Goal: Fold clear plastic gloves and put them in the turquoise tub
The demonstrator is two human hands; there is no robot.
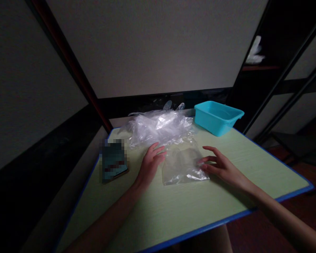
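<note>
A clear plastic bag [184, 165] lies flat on the table between my hands. My left hand [152, 163] is at the bag's left edge with its fingers apart, holding nothing. On the other side, my right hand [217, 164] has its fingers spread, the tips over or touching the bag's right edge; I cannot tell which. Just beyond the flat bag, a crumpled heap of clear plastic bags [160, 124] spreads along the back of the table.
A turquoise plastic basin [213, 119] stands at the back right of the pale green table [163, 214], which has a blue edge. A blurred-out, dark flat object [114, 161] lies at the left. Light panels [160, 45] rise behind the table.
</note>
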